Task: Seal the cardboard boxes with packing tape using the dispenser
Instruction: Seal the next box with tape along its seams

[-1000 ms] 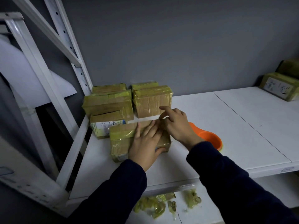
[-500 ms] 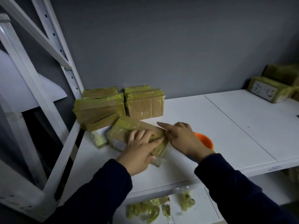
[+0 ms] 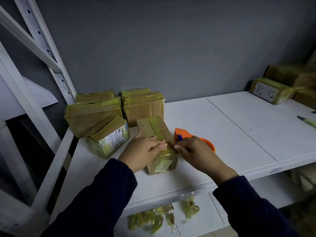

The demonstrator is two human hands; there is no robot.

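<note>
left hand grips box top edge | right hand thumb on box edge, I cannot tell its hold | dispenser just behind

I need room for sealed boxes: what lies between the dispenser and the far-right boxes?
Only bare shelf between dispenser and those boxes, per the head view.

The right hand covers the middle of the orange tape dispenser; whether its fingers grip the dispenser or only touch the box edge cannot be told. Together with the left hand it hides the near top edge of the cardboard box. The box's front label is too small to read. At the frame's right edge, stacked boxes and a pen-like object are cut off.
</note>
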